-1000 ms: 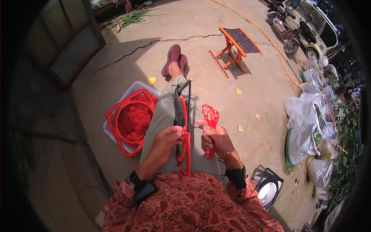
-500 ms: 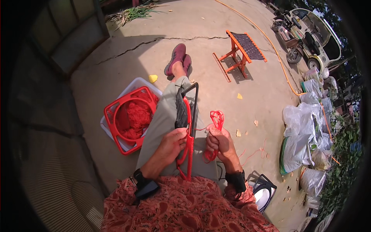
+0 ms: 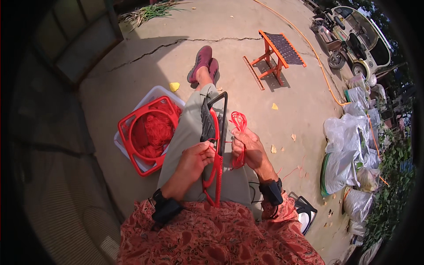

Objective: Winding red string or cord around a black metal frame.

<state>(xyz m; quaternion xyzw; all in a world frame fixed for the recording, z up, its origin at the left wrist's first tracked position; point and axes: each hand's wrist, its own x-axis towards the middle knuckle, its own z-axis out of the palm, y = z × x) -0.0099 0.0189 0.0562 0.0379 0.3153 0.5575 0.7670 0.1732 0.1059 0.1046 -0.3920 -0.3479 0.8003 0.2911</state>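
Observation:
Across my lap rests a black four-sided frame [image 3: 225, 106], with red cord wound tightly along its near right side [image 3: 217, 176]. My left hand [image 3: 194, 160] is closed at the left of that side, thumb and fingertips pinching a strand of red cord beside the bar. Just right of the frame, my right hand [image 3: 251, 148] grips a looped bundle of red cord [image 3: 239, 120], whose loops stick out above and below the fist. A short strand runs between the bundle and the frame. Dark strips of material [image 3: 207, 126] lie along the frame's left side.
Left of my legs, a red plastic frame [image 3: 126, 132] lies over a white basket [image 3: 152, 93] full of red cord. An orange folding stool [image 3: 278, 53] stands ahead. White sacks [image 3: 344, 154] line the right; another black frame [image 3: 309, 207] is near my right elbow. Loose cord [image 3: 298, 168] trails on the concrete.
My right hand and the cord bundle have moved a little left and up, closer to the frame. My left fingers have shifted slightly up along the bar, still pinching.

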